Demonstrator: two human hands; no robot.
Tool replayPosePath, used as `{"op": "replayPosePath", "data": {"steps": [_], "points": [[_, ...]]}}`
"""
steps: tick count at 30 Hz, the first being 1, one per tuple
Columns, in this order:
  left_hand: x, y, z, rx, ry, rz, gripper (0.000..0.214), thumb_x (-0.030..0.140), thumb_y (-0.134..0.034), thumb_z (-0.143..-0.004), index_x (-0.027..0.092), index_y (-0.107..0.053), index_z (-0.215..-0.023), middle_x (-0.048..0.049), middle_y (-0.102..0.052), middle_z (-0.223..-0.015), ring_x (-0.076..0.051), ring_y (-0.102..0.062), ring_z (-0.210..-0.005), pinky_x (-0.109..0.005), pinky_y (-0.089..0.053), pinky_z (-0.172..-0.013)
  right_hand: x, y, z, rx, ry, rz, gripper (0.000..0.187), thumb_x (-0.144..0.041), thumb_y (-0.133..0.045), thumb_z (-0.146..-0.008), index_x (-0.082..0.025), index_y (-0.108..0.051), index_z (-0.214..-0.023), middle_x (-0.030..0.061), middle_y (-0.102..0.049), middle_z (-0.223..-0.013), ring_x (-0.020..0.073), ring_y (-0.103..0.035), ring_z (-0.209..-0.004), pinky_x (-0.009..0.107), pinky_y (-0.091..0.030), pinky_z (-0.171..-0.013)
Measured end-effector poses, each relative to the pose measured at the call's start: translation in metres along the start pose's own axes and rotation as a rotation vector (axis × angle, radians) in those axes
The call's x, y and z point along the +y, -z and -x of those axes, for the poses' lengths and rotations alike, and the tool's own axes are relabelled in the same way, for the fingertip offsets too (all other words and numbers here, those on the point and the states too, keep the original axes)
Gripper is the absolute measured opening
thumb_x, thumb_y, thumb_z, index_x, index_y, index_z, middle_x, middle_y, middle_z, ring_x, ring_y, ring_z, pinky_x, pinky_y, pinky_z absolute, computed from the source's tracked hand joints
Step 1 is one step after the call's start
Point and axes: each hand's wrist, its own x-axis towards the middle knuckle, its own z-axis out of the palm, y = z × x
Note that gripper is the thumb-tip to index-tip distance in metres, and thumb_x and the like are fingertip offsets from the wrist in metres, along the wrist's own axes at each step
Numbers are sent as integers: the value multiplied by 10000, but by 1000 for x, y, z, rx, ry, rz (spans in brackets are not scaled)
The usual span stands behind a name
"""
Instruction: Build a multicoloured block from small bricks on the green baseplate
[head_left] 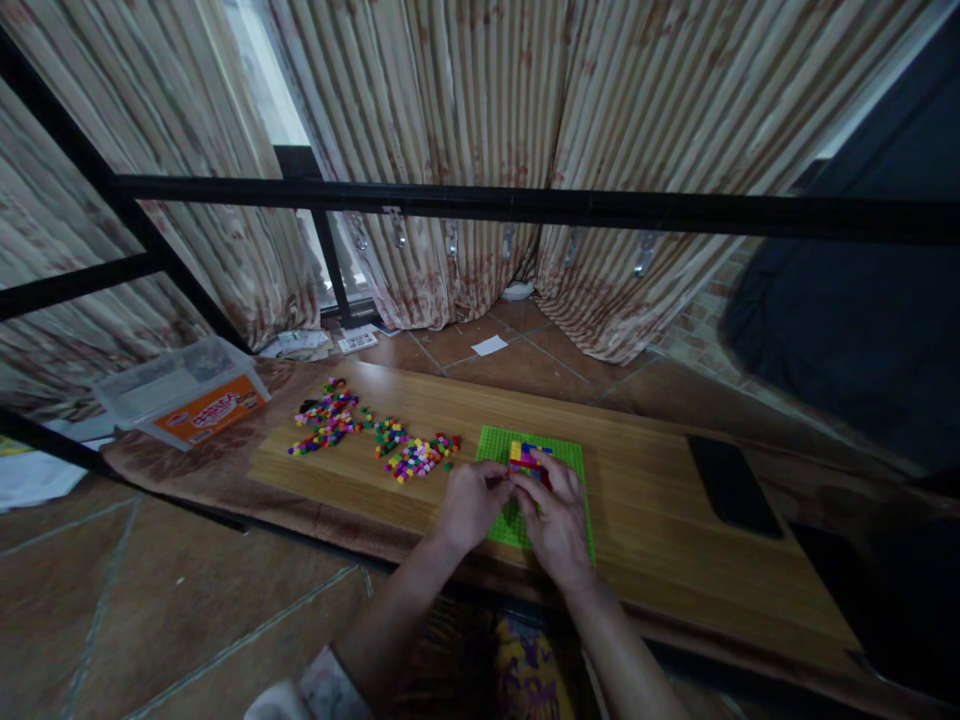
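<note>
A green studded baseplate lies on the wooden board. On it stands a small cluster of toy building bricks in yellow, blue and red. My left hand is at the near left side of this cluster, its thumb and fingertips pinched together; whatever sits between them is too small to make out. My right hand curls over the right side of the cluster, fingers bent around the bricks and thumb side close to the left fingertips. Both hands hide part of the cluster and the plate's near half.
Loose coloured bricks lie in piles left of the plate. A clear plastic box with an orange label stands at the far left. A black phone-like slab lies at right. A dark metal bar crosses before the curtains.
</note>
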Motion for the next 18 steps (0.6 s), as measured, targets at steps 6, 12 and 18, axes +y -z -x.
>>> {"op": "replayPosePath", "data": {"steps": [6,12,18], "points": [[-10,-6,-1,-1,58,105,178,247,-539,-797,161,-691,-764,10,-633,-595,-117,-564,-535,-208,-434,-533,0,-2,-2,-8,15,61,220,-241,-495,-903,-258,-673,-1030,63,-520,-1279,238,-450,-1150,427,-398,-949],[-6,-5,4,29,36,-1,246,297,-495,-844,171,-705,-825,-15,-669,-669,-129,-595,-584,-217,-433,-553,-3,1,-2,-30,-16,23,218,-252,-483,-911,-260,-678,-1006,57,-539,-1256,229,-467,-1131,423,-397,-951],[2,-3,1,75,86,-96,237,294,-540,-811,170,-701,-690,3,-615,-547,-118,-548,-529,-209,-373,-502,-3,-4,-5,109,-207,-235,148,-300,-558,-853,-264,-701,-871,54,-549,-1198,219,-498,-1113,420,-415,-941]]}}
